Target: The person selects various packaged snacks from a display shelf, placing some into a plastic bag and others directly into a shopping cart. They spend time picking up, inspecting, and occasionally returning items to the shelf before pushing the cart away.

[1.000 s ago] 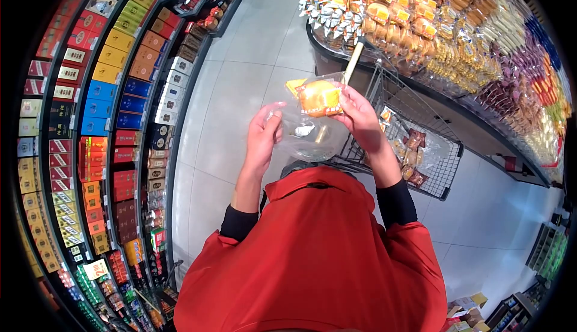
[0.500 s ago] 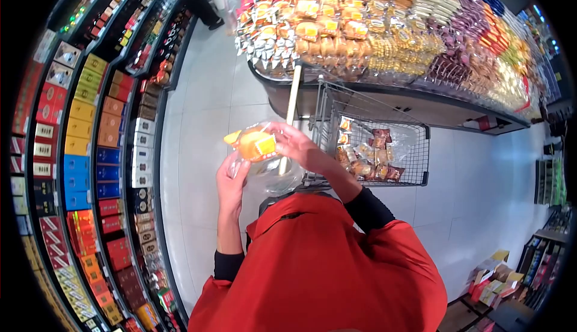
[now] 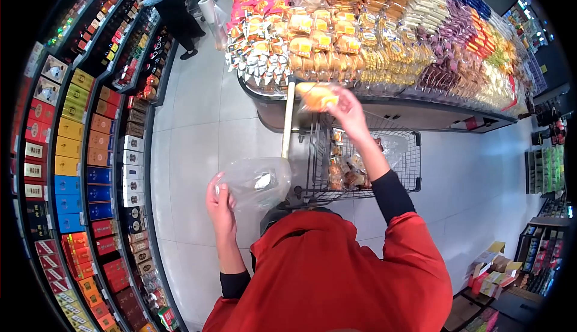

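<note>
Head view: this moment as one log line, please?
left hand: holds clear plastic bag | right hand: holds orange packet, apart from bag | cart: wrapped items inside

Counter (image 3: 421, 110) piled with packaged breads (image 3: 311, 42), wire cart (image 3: 410, 166) holding wrapped packets (image 3: 336, 175)

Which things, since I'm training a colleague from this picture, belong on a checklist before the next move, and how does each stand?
1. Right hand has a grip on the wrapped bun: ok, held at one end.
2. Left hand has a grip on the see-through bag: ok, at its side.
3. Bag's mouth open: cannot tell.
4. Print on the bun's wrapper readable: not ok, blurred.
5. Other person apart from both hands: ok, standing well beyond the bag.
6. Cart secured against rolling: cannot tell; neither hand holds it.
</note>
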The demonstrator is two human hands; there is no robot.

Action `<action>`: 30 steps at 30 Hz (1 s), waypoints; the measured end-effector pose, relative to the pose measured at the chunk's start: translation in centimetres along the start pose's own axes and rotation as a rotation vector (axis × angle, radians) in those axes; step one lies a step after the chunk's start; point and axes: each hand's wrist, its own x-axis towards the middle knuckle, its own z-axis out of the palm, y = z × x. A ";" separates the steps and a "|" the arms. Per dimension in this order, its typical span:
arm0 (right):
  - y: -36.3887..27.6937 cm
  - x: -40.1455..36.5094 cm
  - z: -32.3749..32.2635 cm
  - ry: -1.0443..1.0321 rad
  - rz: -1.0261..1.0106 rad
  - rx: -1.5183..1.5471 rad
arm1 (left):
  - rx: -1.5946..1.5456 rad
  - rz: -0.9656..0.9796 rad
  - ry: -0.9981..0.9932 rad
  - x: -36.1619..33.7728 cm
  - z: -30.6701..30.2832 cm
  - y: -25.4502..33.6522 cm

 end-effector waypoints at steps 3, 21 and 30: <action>2.0 5.7 -5.5 0.291 -0.099 -0.192 | -0.059 0.035 0.046 0.5 -1.3 0.3; 12.0 23.8 -13.9 0.386 -0.225 -0.520 | -0.047 -0.059 0.161 5.2 -3.9 1.4; 7.6 20.0 -12.4 0.428 -0.357 -0.765 | -0.033 -0.058 0.079 5.3 -3.9 2.0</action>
